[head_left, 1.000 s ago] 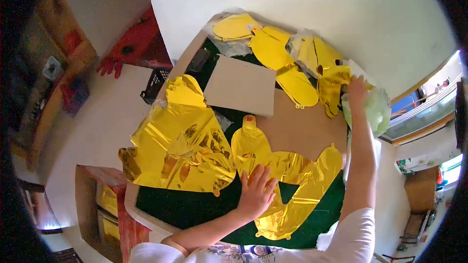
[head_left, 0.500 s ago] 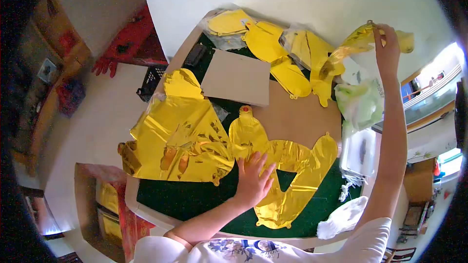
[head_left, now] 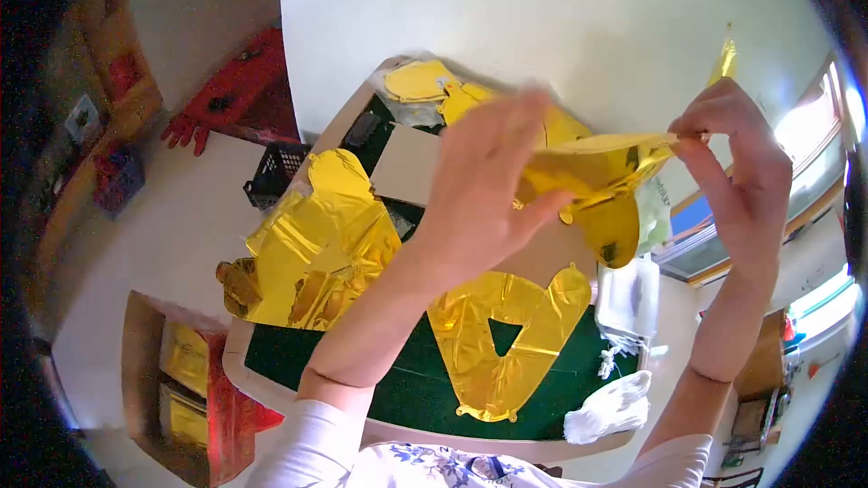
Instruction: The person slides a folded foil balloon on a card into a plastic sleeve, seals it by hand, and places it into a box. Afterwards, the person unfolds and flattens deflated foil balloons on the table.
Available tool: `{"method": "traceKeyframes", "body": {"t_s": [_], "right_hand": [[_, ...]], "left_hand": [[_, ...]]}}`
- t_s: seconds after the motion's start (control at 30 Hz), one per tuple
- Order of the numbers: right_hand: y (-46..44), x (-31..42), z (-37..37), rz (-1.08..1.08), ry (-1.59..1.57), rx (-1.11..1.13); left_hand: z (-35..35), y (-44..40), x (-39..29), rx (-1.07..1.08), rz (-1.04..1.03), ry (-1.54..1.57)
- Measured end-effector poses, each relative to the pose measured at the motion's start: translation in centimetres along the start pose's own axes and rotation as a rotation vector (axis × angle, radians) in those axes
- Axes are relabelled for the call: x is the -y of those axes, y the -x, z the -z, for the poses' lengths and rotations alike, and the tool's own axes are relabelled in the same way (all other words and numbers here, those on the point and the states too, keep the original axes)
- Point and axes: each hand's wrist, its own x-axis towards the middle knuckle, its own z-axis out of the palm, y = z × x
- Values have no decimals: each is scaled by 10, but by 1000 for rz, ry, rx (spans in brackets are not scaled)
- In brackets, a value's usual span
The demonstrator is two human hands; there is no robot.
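Observation:
My right hand (head_left: pixel 746 172) is raised at the right, thumb and fingers pinching the edge of a limp gold foil balloon (head_left: pixel 615 167). The foil hangs leftward toward my left hand (head_left: pixel 493 181), which is lifted over the table with its thumb spread and its fingers extended and slightly blurred. Whether the left hand touches the foil, I cannot tell. Flat on the green tabletop (head_left: pixel 416 393) below lies an A-shaped gold foil balloon (head_left: pixel 542 343) with a triangular hole. Another flat gold foil balloon (head_left: pixel 353 217) is spread to the left, partly behind my left forearm.
More gold foil pieces (head_left: pixel 416 81) and a pale board (head_left: pixel 402 167) lie toward the back by the white wall. At the right are a white tray (head_left: pixel 624 294) and a white cloth (head_left: pixel 610 407). A black crate (head_left: pixel 276 172) and a cardboard box (head_left: pixel 145 389) stand at the left.
My left hand has risen off the balloons on the table toward the held foil. My right hand has come lower and nearer, with the gold foil still pinched in it.

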Motion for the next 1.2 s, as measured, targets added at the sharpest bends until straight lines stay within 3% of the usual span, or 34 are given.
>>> {"method": "traceKeyframes", "body": {"t_s": [0.07,0.1,0.2,0.33,0.37,0.47,0.5,0.53,0.57,0.6,0.67,0.7,0.8,0.9,0.93,0.97,1.07,1.2], "right_hand": [[-2,-8,-13,65,34,-132],[0,-12,-23,44,79,-242],[11,2,-52,-176,257,-546],[30,40,-108,-496,-408,178],[37,34,-116,-512,-481,90],[69,-29,-132,-561,-563,-186],[69,-47,-126,-673,-602,-288],[72,-65,-111,-790,-584,-314],[86,-104,-106,-768,-455,-387],[98,-136,-96,-847,-387,-481],[112,-174,-70,-805,-291,-600],[124,-200,-61,-760,-263,-644],[151,-271,-46,-769,-75,-671],[150,-304,-70,-762,51,-555],[141,-306,-81,-773,71,-518],[133,-304,-98,-686,280,-493],[123,-330,-149,-666,441,-594],[111,-335,-199,-683,484,-619]], "left_hand": [[13,-4,4,429,105,110],[6,-1,0,231,146,217],[4,9,6,223,483,467],[13,24,-10,233,748,734],[1,40,5,157,659,565],[23,61,13,-240,1065,826],[33,69,23,-380,1166,856],[45,71,30,-536,1217,826],[55,72,34,-694,1265,794],[59,78,31,-752,1058,806],[71,91,36,-850,831,932],[83,97,48,-893,812,1050],[83,89,43,-1023,819,1010],[84,89,47,-1080,835,1037],[89,92,55,-1083,829,1091],[99,114,79,-1000,785,1013],[119,129,96,-1047,860,919],[133,150,115,-1073,969,798]]}}
